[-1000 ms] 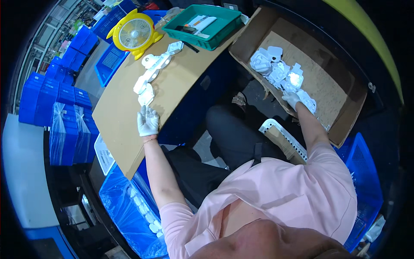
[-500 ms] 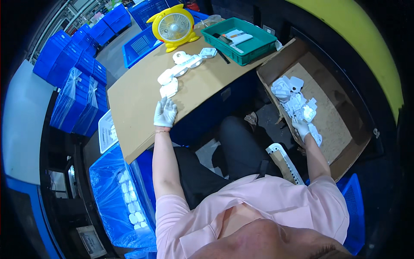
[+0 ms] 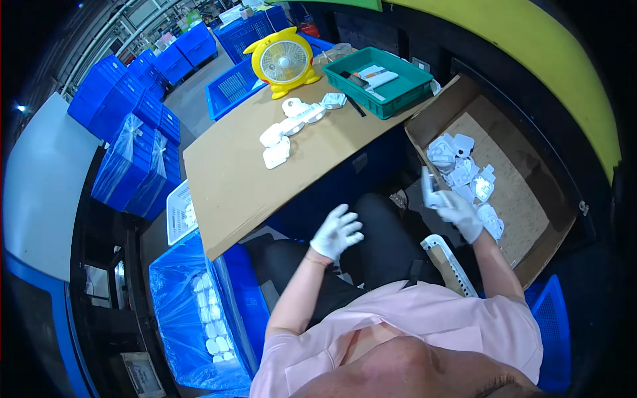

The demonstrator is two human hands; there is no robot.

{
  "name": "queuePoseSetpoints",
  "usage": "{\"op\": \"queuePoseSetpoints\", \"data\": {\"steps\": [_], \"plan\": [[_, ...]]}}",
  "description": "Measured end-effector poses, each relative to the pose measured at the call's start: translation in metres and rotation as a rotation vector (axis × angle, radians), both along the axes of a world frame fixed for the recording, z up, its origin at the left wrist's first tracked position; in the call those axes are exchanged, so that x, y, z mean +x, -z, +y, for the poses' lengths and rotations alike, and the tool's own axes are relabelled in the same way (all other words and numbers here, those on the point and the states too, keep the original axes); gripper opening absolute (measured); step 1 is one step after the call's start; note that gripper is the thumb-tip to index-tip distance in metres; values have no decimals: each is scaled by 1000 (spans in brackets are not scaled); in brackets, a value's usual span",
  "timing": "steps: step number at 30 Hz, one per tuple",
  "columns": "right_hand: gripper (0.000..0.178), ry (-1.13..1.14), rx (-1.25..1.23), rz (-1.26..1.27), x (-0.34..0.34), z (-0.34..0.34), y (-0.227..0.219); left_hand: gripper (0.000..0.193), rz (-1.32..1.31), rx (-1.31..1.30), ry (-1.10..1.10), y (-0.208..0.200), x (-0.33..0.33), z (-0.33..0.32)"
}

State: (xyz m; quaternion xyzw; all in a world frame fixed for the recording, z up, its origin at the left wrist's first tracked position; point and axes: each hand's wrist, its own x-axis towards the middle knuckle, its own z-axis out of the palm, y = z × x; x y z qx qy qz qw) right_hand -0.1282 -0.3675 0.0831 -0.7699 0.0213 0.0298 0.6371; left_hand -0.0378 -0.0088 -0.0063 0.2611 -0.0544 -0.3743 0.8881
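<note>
My left hand [image 3: 337,232], in a white glove, hovers over my lap with its fingers apart and nothing in it. The gloved right hand [image 3: 458,212] pinches a white plastic part [image 3: 430,189] at the left edge of the cardboard box [image 3: 531,199]. Inside that box lies a heap of similar white plastic parts [image 3: 458,159]. On the cardboard-topped table [image 3: 245,192], a row of white plastic pieces [image 3: 292,123] runs toward the far edge, beyond my left hand.
A yellow fan [image 3: 284,63] and a green tray [image 3: 378,83] holding a few tools stand at the table's far side. At lower left is a plastic-lined blue bin [image 3: 172,292] with white parts. Blue crates [image 3: 106,93] are stacked farther left.
My left hand has moved from the table back over my lap. The right hand has lifted a white plastic part out of the heap to the box's edge. The view has shifted slightly.
</note>
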Motion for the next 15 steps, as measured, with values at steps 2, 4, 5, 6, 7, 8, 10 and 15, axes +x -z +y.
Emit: {"op": "queuePoseSetpoints", "data": {"steps": [2, 4, 5, 6, 7, 8, 10, 15], "plan": [[49, -140, -50, -63, 12, 37, -1, 74, -28, 40, 5, -8, -22, -11], [51, -258, -42, -63, 18, 75, 3, 90, -134, 76, -24, -15, -35, -18], [52, -283, 16, -66, 16, 95, 5, 93, -172, 23, 5, -23, -35, -19], [51, -359, -49, -60, 17, 112, 4, 94, -150, 15, -25, -20, -37, -16], [51, -435, -114, -54, 16, 126, 3, 94, -127, 7, -55, -15, -39, -13], [48, -446, -168, -129, 12, 138, 6, 94, -167, -75, -55, -5, -37, -9], [44, -530, -242, -77, 9, 156, -9, 94, -159, -83, -79, 4, -41, 1], [42, -492, -235, -137, 10, 160, 16, 99, -237, 51, -185, 4, -43, 7]]}}
